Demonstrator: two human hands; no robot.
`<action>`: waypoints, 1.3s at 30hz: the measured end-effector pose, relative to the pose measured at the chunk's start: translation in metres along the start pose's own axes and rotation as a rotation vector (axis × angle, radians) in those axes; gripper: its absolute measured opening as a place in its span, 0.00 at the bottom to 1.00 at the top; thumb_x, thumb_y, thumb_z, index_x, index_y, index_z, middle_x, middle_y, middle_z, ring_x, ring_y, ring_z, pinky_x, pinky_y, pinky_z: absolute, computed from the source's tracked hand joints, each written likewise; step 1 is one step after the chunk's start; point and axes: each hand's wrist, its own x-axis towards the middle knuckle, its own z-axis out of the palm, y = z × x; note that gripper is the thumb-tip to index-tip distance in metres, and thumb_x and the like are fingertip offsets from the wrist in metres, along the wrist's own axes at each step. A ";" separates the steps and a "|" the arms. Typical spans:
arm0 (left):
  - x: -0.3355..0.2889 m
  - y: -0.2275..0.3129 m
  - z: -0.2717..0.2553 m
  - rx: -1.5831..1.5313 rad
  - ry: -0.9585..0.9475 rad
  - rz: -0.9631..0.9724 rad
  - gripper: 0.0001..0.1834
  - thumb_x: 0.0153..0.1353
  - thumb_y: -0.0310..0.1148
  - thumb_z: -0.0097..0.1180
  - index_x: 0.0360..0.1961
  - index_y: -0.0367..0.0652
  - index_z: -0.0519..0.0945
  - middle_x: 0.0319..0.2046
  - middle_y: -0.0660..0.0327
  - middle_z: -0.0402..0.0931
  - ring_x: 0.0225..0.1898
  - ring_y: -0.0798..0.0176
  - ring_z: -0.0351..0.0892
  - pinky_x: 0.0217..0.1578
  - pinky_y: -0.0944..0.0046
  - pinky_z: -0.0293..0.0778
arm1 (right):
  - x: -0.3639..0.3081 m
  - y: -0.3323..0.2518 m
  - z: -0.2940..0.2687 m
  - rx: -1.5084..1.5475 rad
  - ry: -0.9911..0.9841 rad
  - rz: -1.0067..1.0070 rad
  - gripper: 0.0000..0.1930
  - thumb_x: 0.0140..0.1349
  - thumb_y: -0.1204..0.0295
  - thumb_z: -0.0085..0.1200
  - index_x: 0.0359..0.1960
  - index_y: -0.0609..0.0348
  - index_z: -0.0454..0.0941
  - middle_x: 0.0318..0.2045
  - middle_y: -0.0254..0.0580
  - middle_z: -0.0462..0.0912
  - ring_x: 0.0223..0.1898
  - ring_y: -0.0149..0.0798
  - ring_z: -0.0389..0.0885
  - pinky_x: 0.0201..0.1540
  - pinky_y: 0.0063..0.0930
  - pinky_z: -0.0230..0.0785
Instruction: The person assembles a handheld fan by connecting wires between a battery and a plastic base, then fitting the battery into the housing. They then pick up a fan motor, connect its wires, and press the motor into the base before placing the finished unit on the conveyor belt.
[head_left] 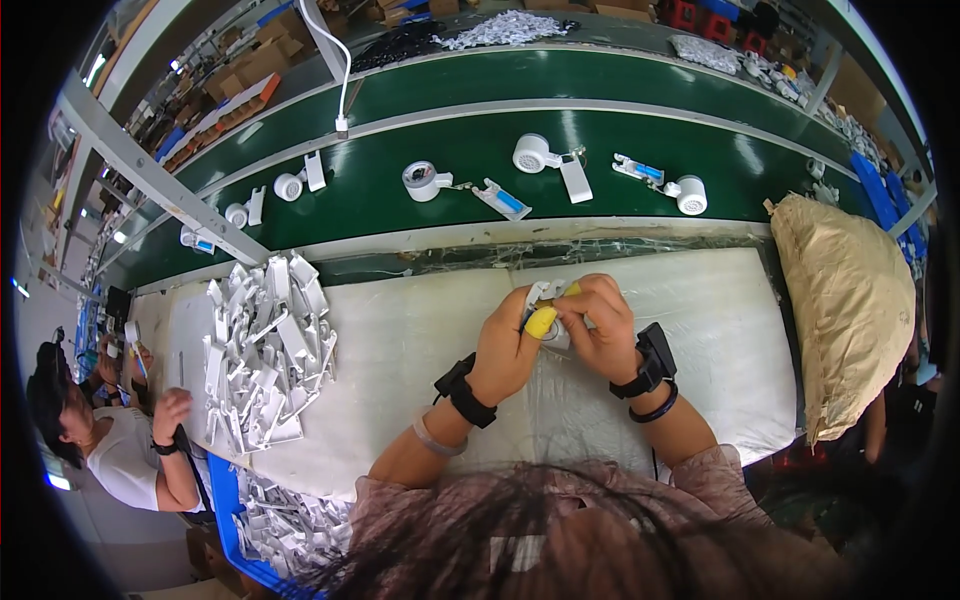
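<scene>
Above the middle of the padded table, my left hand (503, 345) and my right hand (603, 325) are closed together on a small white plastic part (541, 291). My left thumb wears a yellow finger cover, and more yellow shows at a right fingertip. A rounded white piece shows below the fingers; most of what I hold is hidden. To the left of my hands lies a heap of narrow white plastic casings (268, 350).
Beyond the table runs a green conveyor belt (370, 215) with several white round-headed units, such as this one (420, 181), some showing blue cells. A brown sack (845, 310) stands at right. A blue bin (232, 520) holds more casings. Another person (125, 440) works at far left.
</scene>
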 end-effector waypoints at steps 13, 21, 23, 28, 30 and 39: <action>0.007 -0.009 -0.012 0.085 -0.006 0.031 0.10 0.70 0.32 0.44 0.43 0.37 0.74 0.25 0.66 0.74 0.20 0.77 0.67 0.20 0.75 0.63 | -0.003 -0.002 0.007 -0.118 -0.015 -0.018 0.09 0.49 0.80 0.63 0.33 0.56 0.81 0.31 0.41 0.78 0.35 0.45 0.75 0.40 0.36 0.68; 0.043 -0.011 -0.090 -0.057 0.169 -0.092 0.13 0.72 0.37 0.42 0.40 0.39 0.74 0.25 0.62 0.78 0.16 0.74 0.71 0.16 0.74 0.66 | -0.001 0.005 0.001 -0.132 -0.028 0.011 0.08 0.54 0.77 0.61 0.37 0.56 0.79 0.35 0.42 0.79 0.41 0.48 0.76 0.44 0.38 0.69; 0.052 -0.007 -0.130 0.064 0.269 -0.105 0.13 0.71 0.37 0.43 0.40 0.39 0.75 0.23 0.63 0.77 0.14 0.73 0.71 0.14 0.74 0.66 | 0.000 0.003 0.000 -0.122 -0.033 0.016 0.08 0.54 0.78 0.61 0.37 0.56 0.79 0.36 0.42 0.79 0.41 0.48 0.76 0.45 0.38 0.69; 0.093 -0.044 -0.220 0.454 0.530 -0.100 0.14 0.67 0.37 0.48 0.45 0.37 0.75 0.25 0.60 0.78 0.15 0.67 0.73 0.14 0.68 0.68 | -0.001 0.009 0.002 -0.121 -0.039 -0.005 0.08 0.54 0.76 0.59 0.37 0.56 0.79 0.35 0.42 0.78 0.40 0.46 0.76 0.45 0.36 0.67; 0.105 -0.050 -0.231 0.504 0.590 -0.145 0.13 0.65 0.36 0.51 0.45 0.38 0.75 0.26 0.58 0.79 0.19 0.63 0.76 0.18 0.64 0.72 | -0.004 0.011 0.003 -0.072 -0.097 0.020 0.08 0.54 0.76 0.59 0.37 0.55 0.79 0.36 0.41 0.78 0.40 0.46 0.76 0.45 0.36 0.68; 0.150 -0.109 -0.153 1.199 0.297 -0.151 0.18 0.57 0.44 0.56 0.34 0.38 0.84 0.39 0.50 0.80 0.44 0.45 0.75 0.45 0.50 0.72 | -0.007 0.011 0.006 -0.082 -0.118 0.032 0.08 0.54 0.78 0.60 0.36 0.56 0.80 0.37 0.42 0.80 0.41 0.48 0.77 0.43 0.36 0.71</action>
